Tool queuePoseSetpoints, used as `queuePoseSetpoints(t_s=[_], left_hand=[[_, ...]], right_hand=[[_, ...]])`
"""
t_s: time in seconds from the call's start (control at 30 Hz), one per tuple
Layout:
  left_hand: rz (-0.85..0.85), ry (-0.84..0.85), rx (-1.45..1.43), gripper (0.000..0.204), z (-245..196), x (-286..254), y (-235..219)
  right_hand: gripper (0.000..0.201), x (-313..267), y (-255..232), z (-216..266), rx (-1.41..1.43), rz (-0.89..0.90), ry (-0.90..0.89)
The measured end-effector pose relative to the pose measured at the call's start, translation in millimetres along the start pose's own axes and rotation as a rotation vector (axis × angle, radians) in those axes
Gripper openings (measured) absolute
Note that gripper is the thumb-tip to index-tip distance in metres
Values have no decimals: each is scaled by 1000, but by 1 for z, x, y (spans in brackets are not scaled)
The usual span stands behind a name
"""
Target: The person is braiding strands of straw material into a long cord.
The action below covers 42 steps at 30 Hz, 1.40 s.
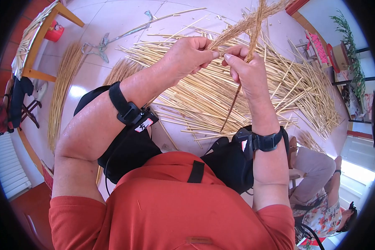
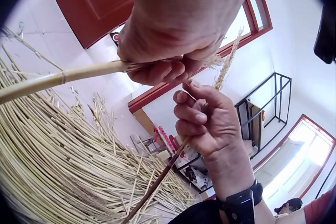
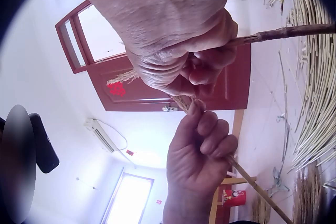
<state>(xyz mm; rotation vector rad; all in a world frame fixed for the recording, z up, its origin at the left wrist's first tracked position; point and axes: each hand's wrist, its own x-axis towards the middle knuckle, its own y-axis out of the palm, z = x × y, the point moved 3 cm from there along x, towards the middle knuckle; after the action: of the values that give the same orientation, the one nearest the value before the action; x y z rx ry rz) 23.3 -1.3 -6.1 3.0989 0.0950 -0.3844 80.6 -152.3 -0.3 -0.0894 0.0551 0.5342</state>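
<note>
In the head view my left hand (image 1: 187, 54) grips a pale plant stalk (image 2: 63, 77), whose feathery seed head (image 1: 229, 35) fans out to the upper right. My right hand (image 1: 248, 71) holds a thinner, dark brown stalk (image 1: 231, 107) that slants down toward my lap. Its own bushy head (image 1: 258, 25) rises above the fist and crosses the other one. Fingertips of both hands come together at the base of the heads, thumbs facing each other. Most of each stalk inside the fists is hidden by the fingers.
A wide heap of cut stalks (image 1: 196, 96) covers the floor ahead. Bundled feathery stalks (image 1: 64, 91) lie at left, near a wooden table (image 1: 39, 75) and red bucket (image 1: 54, 31). A greenish strip (image 1: 102, 48) lies beyond. Someone sits at right, trousers (image 1: 314, 166) showing.
</note>
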Motion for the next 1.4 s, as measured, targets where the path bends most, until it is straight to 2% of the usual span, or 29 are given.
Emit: queuePoseSetpoints(t_s=[0.27,0.37,0.43,0.47,0.53,0.57,0.63,0.67,0.87,0.93,1.07,1.13,1.23,1.33,1.4], left_hand=[[6,-6,34,12,2,1,2],[-20,28,68,12,4,2,3],[-25,51,120,12,4,3,3],[-24,51,121,12,1,1,3],[-54,24,79,12,-5,-3,0],[-53,29,79,12,-6,-4,-3],[-41,4,-12,13,-6,-4,-9],[-46,4,-14,13,-6,-5,-10],[-6,-1,-82,11,-4,-4,-7],[58,-21,-101,10,0,-2,-3],[89,-43,-69,10,6,0,4],[159,-66,-15,12,10,2,7],[212,-10,-19,16,15,5,4],[118,82,1,22,9,0,-1],[124,32,1,24,10,3,-9]], right_hand=[[10,4,0,-10,-18,-24,-14],[9,5,0,-10,-172,-87,-111],[8,6,-1,-8,-399,-163,-254],[8,10,-6,-9,-399,-164,-254],[9,19,-29,-9,-507,-314,-234],[9,19,-37,-7,-509,-317,-238],[11,21,-49,-9,-5,-258,-62],[12,17,-47,-9,126,-219,-49],[15,3,-13,0,157,-38,-88],[17,1,-5,4,233,35,-110],[14,2,4,4,159,2,-115],[11,4,4,3,31,-23,-126],[11,6,2,0,144,-47,-133],[12,8,-6,-1,173,-105,-102],[13,10,-12,-3,192,-112,-91]])
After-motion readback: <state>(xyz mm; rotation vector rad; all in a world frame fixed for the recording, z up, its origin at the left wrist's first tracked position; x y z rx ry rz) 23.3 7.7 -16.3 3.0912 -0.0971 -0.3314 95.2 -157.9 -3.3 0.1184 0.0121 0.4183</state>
